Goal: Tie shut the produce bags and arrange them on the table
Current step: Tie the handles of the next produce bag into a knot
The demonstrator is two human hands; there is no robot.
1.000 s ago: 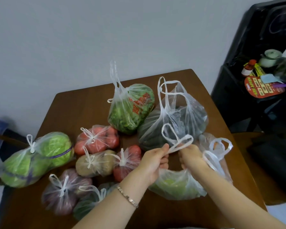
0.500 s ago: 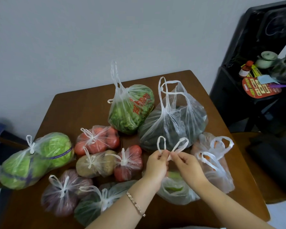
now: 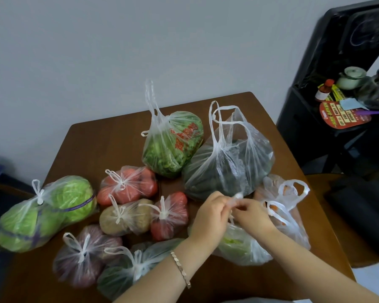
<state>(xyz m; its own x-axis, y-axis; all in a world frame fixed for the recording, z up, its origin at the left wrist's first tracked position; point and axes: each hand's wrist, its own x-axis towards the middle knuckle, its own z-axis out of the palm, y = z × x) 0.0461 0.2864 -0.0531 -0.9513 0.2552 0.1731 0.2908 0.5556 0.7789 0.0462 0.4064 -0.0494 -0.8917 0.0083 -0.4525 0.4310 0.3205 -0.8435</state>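
Observation:
My left hand (image 3: 210, 212) and my right hand (image 3: 253, 215) meet over a clear bag of green vegetables (image 3: 241, 246) near the table's front right. Both pinch its white handles, bunched between the fingertips. Behind the hands stands an untied bag of dark greens (image 3: 225, 169) with its handle loops up. Left of that one is a bag of leafy greens (image 3: 173, 147) with red print, handles upright. An untied bag of carrots (image 3: 287, 206) lies to the right. Several knotted bags lie on the left: cabbage (image 3: 50, 211), tomatoes (image 3: 127, 184), potatoes (image 3: 125, 217).
The brown wooden table (image 3: 101, 145) stands against a grey wall. A black shelf unit (image 3: 328, 101) to the right holds a small teapot, a bottle and a red fan. A dark seat (image 3: 363, 206) sits beside the table's right edge.
My hands have drawn together. The handle loops that stood up between them a second ago have been pulled down into a small bunch at my fingertips.

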